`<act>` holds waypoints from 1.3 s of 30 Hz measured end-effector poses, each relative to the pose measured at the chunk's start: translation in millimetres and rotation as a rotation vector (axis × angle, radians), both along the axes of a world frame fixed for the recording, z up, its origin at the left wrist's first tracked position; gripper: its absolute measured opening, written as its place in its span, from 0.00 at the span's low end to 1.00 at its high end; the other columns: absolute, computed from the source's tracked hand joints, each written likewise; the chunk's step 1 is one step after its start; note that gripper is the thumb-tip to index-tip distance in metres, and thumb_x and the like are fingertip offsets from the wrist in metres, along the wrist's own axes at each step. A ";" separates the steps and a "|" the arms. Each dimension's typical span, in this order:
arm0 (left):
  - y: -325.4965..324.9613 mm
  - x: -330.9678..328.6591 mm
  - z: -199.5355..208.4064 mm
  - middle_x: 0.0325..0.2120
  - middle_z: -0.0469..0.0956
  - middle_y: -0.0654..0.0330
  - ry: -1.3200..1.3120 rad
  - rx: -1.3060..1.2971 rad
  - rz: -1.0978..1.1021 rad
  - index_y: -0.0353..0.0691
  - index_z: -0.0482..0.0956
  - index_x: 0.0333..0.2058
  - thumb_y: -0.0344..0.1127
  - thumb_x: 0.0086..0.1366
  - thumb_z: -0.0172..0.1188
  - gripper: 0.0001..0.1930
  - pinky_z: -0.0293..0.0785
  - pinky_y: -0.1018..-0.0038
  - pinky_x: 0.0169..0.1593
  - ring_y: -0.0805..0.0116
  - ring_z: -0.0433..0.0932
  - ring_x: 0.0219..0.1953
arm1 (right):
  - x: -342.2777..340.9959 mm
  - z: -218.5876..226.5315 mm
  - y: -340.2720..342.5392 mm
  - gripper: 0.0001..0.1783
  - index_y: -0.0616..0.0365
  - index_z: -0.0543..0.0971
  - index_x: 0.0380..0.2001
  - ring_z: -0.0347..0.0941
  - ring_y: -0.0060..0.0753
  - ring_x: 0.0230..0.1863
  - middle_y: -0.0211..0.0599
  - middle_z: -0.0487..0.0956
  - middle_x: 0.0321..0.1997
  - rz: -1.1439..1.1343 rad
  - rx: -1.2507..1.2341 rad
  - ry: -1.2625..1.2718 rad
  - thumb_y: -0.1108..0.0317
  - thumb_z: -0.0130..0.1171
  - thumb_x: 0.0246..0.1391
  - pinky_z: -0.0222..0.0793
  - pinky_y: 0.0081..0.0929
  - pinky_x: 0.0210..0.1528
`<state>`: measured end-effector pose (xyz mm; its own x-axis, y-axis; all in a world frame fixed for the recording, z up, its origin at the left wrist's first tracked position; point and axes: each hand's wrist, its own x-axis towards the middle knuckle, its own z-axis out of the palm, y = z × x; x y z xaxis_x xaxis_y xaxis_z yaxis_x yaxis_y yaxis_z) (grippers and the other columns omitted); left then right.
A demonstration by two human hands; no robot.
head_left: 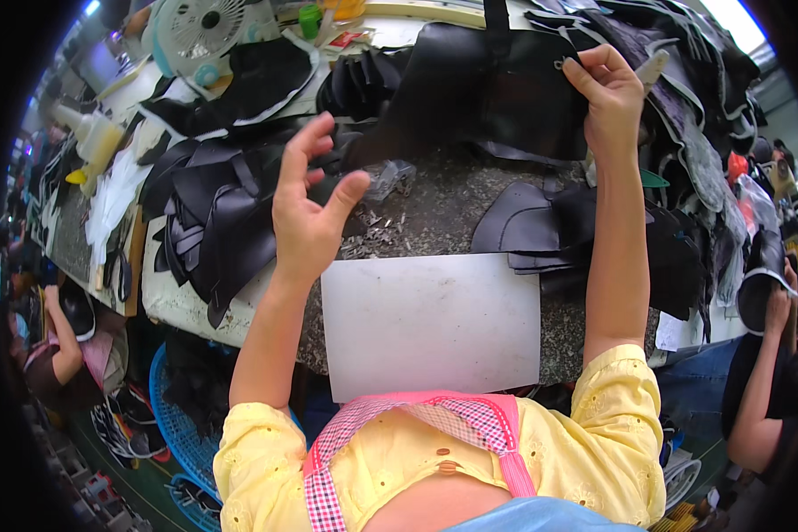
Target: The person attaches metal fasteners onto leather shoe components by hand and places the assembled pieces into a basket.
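Reading the bench as a clock face, the person has a broad black sheet point(532, 97) up between 12 and 1 o'clock, its skin smooth like leather. The right hand point(607, 80), near 2 o'clock, pinches that sheet at its right edge, thumb and fingers closed together. The left hand point(310, 208), at 10 o'clock, has its fingers spread and thumb wide, holding nothing; it's just beside the sheet's lower left corner, and I can't tell whether they touch.

With 1 hand pinching, a piece that limp could fold or swing, I'd think. Better to bring the left fingers under the far corner, so 2 hands share the weight, and keep the pinch light to avoid creasing. I'd also keep it clear of the black pile point(222, 213) at 9 to 10 o'clock, the smaller black stack point(523, 222) near 2, and the crumpled clear plastic point(388, 179) near 12. The pale board point(430, 324) at 6 o'clock offers the flattest support.
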<state>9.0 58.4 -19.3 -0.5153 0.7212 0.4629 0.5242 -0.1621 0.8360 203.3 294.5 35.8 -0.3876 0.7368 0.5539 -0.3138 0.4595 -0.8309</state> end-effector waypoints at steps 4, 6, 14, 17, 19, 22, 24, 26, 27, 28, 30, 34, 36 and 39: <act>-3.8 -6.0 23.9 0.45 0.70 0.58 -0.003 0.043 -0.022 0.39 0.59 0.54 0.51 0.47 0.62 0.38 0.62 0.69 0.46 0.65 0.68 0.45 | -10.1 9.5 -42.7 0.07 0.62 0.72 0.22 0.68 0.15 0.24 0.29 0.73 0.23 0.079 0.012 0.011 0.81 0.59 0.40 0.64 0.12 0.32; -16.8 -11.6 28.0 0.44 0.71 0.57 -0.178 -0.066 -0.321 0.37 0.61 0.52 0.43 0.47 0.65 0.35 0.62 0.72 0.47 0.69 0.68 0.45 | -21.2 13.5 -72.6 0.07 0.63 0.71 0.22 0.68 0.15 0.25 0.29 0.73 0.23 0.136 0.010 -0.005 0.81 0.60 0.40 0.64 0.12 0.32; -139.9 -64.3 16.1 0.29 0.77 0.62 -0.447 0.059 0.215 0.33 0.76 0.34 0.26 0.49 0.60 0.11 0.70 0.80 0.37 0.76 0.74 0.30 | -30.5 -14.9 -91.5 0.17 0.63 0.71 0.43 0.69 0.28 0.43 0.38 0.74 0.41 -0.090 0.287 -0.390 0.70 0.54 0.49 0.64 0.22 0.45; -263.6 -86.9 33.6 0.29 0.76 0.60 -0.450 0.087 0.623 0.35 0.73 0.35 0.28 0.52 0.57 0.10 0.71 0.78 0.34 0.71 0.75 0.29 | -8.9 -31.6 -102.6 0.15 0.67 0.72 0.42 0.69 0.30 0.43 0.40 0.73 0.40 0.049 0.244 -0.359 0.70 0.51 0.51 0.59 0.22 0.50; -331.3 -89.2 19.9 0.23 0.75 0.59 -0.463 0.378 0.782 0.34 0.72 0.32 0.27 0.49 0.59 0.10 0.72 0.79 0.25 0.69 0.75 0.20 | -15.9 -28.4 -162.5 0.13 0.66 0.74 0.36 0.71 0.32 0.39 0.42 0.75 0.35 0.279 0.374 -0.405 0.72 0.56 0.45 0.64 0.22 0.42; -430.2 -77.8 -23.1 0.23 0.74 0.56 -0.540 0.426 1.065 0.32 0.70 0.30 0.25 0.47 0.61 0.11 0.71 0.77 0.24 0.65 0.75 0.21 | -60.2 -16.7 -270.5 0.19 0.63 0.73 0.23 0.70 0.34 0.25 0.39 0.73 0.25 0.803 0.755 -0.426 0.66 0.61 0.21 0.63 0.26 0.23; -447.0 -69.2 -28.6 0.23 0.73 0.54 -0.581 0.473 1.121 0.31 0.69 0.30 0.24 0.47 0.61 0.12 0.71 0.76 0.25 0.63 0.74 0.21 | -64.0 -6.1 -309.6 0.10 0.62 0.74 0.21 0.69 0.34 0.24 0.35 0.72 0.21 0.941 0.882 -0.289 0.70 0.57 0.30 0.61 0.25 0.22; -432.4 -67.4 -34.6 0.23 0.73 0.54 -0.545 0.431 1.145 0.32 0.69 0.32 0.24 0.48 0.61 0.12 0.71 0.75 0.26 0.65 0.74 0.21 | -61.1 3.2 -316.2 0.09 0.60 0.74 0.21 0.69 0.32 0.24 0.33 0.72 0.20 0.962 0.934 -0.250 0.69 0.56 0.31 0.60 0.24 0.21; -425.1 -68.6 -32.1 0.23 0.73 0.54 -0.522 0.413 1.145 0.32 0.68 0.32 0.24 0.48 0.60 0.12 0.71 0.75 0.26 0.65 0.74 0.21 | -62.3 5.1 -316.3 0.10 0.58 0.75 0.22 0.68 0.28 0.23 0.31 0.71 0.20 0.849 0.989 -0.096 0.68 0.55 0.30 0.60 0.21 0.20; -412.5 -73.0 -31.4 0.23 0.73 0.54 -0.535 0.410 1.124 0.32 0.68 0.32 0.24 0.48 0.60 0.12 0.71 0.75 0.26 0.65 0.74 0.21 | -64.2 6.4 -318.6 0.11 0.57 0.75 0.23 0.68 0.25 0.22 0.29 0.71 0.19 0.731 1.043 0.052 0.67 0.54 0.30 0.60 0.18 0.19; -386.6 -79.9 -30.3 0.24 0.73 0.55 -0.448 0.465 1.071 0.32 0.71 0.30 0.24 0.49 0.60 0.09 0.69 0.73 0.29 0.65 0.73 0.24 | -57.1 10.0 -324.8 0.13 0.57 0.76 0.21 0.66 0.21 0.19 0.27 0.69 0.15 0.549 0.989 0.143 0.64 0.52 0.25 0.58 0.16 0.16; -352.4 -105.4 -22.9 0.26 0.73 0.55 -0.525 0.464 0.932 0.31 0.71 0.31 0.24 0.50 0.59 0.09 0.70 0.73 0.30 0.65 0.73 0.25 | -18.1 49.6 -300.9 0.09 0.58 0.76 0.19 0.67 0.22 0.16 0.27 0.69 0.13 0.573 1.047 -0.059 0.68 0.50 0.29 0.58 0.13 0.15; -338.5 -96.1 -18.1 0.28 0.73 0.56 -0.517 0.455 0.865 0.33 0.71 0.33 0.25 0.50 0.59 0.10 0.71 0.74 0.31 0.67 0.74 0.27 | -34.0 43.8 -271.0 0.06 0.56 0.76 0.19 0.68 0.19 0.16 0.26 0.70 0.13 0.810 1.407 0.275 0.70 0.50 0.34 0.60 0.12 0.15; -263.5 -75.7 -14.5 0.34 0.74 0.57 -0.557 0.405 0.693 0.31 0.71 0.39 0.26 0.52 0.56 0.14 0.72 0.75 0.37 0.68 0.74 0.33 | 5.3 44.1 -251.7 0.05 0.54 0.76 0.17 0.67 0.17 0.16 0.24 0.68 0.12 0.616 1.368 0.251 0.69 0.54 0.31 0.59 0.11 0.15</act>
<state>-66.7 -205.2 -33.8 -0.9852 0.0159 0.1707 0.1584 -0.2965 0.9418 208.6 42.8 79.9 -0.2278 -0.6185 0.7521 -0.8024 0.5568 0.2149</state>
